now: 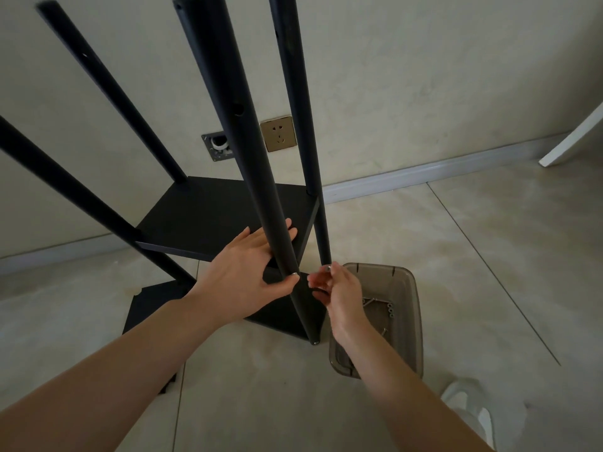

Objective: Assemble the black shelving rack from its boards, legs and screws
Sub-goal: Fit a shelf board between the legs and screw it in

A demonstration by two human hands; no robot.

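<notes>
Black rack (208, 216) stands mid-frame, two boards fitted. Left hand (248, 275) grips the near leg (261, 190); right hand (329, 285) pinches a small screw (329, 267) beside it, likely about to fasten it; the next move calls for aligning the hole.

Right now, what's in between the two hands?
The head view shows the near black leg between the left hand and the right hand.
</notes>
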